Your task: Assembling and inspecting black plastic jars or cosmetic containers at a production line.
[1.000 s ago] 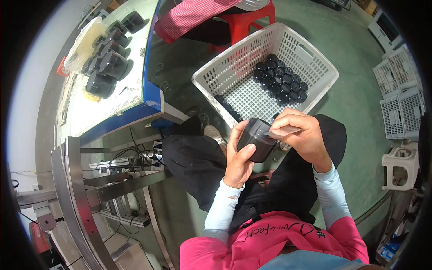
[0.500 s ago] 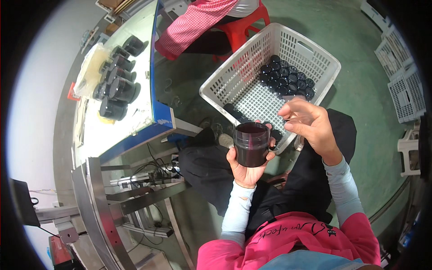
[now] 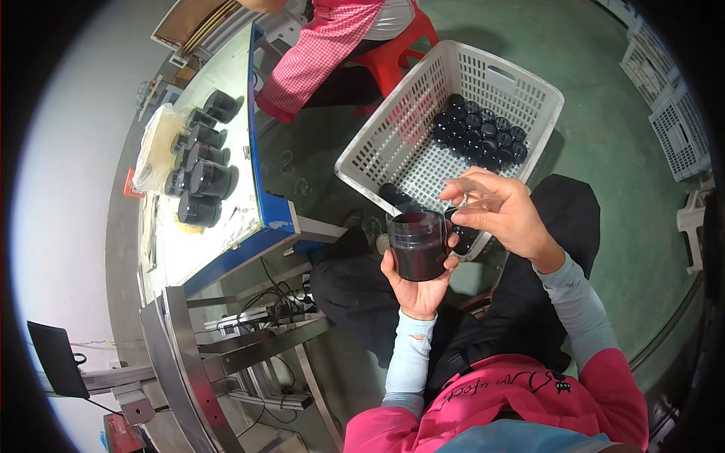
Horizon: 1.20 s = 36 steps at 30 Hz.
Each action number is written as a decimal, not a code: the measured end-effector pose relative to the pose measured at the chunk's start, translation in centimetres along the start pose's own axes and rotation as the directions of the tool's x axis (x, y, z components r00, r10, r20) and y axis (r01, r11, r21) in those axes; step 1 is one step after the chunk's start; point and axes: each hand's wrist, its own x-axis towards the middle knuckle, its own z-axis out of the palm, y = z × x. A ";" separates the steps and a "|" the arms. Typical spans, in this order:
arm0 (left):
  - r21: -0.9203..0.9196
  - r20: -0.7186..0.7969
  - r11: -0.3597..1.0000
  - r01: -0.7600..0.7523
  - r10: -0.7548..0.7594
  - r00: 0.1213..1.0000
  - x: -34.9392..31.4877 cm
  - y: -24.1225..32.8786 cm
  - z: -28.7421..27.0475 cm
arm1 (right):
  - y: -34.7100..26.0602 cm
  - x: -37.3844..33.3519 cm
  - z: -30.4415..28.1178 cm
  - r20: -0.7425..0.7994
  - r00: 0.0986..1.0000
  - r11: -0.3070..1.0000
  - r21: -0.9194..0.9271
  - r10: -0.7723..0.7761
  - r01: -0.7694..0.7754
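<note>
My left hand [image 3: 418,296] wraps round a dark, glossy jar [image 3: 418,257] with a clear upper wall, held upright with its wide round top facing up. Just right of the jar's rim, my right hand [image 3: 507,215] is closed in a pinch. Between its thumb and fingers shows a thin, clear piece of film [image 3: 476,205], faint and partly hidden by the fingers. Beyond both hands stands a white perforated crate [image 3: 521,84], with several dark round jars [image 3: 487,136] gathered at its far right. A few more lie at its near end, partly behind my hands.
To the left, a lit table [image 3: 240,136] with a blue edge carries several dark jars [image 3: 210,180] and a crumpled clear bag [image 3: 158,147]. A person in a checked pink garment [image 3: 325,57] sits on a red stool [image 3: 389,64]. A metal frame [image 3: 185,362] with cables stands at lower left.
My right hand has moved left and slightly down, closer to the jar's rim. The jar stays in my left hand. The whole view has shifted a little.
</note>
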 end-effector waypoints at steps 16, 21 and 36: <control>0.234 -0.042 0.971 -0.051 0.062 0.997 0.0 -0.2 0.0 | 0.2 0.8 0.2 0.061 0.996 0.997 -0.039 0.066 -0.064; 0.248 -0.045 0.967 -0.056 0.069 0.997 0.0 -0.1 -0.1 | 0.5 1.0 0.3 0.072 0.997 0.997 -0.072 0.006 -0.001; 0.761 0.007 0.617 -0.201 0.302 0.953 0.1 -0.2 1.4 | -0.4 0.8 0.1 0.038 0.999 0.994 -0.107 0.037 -0.033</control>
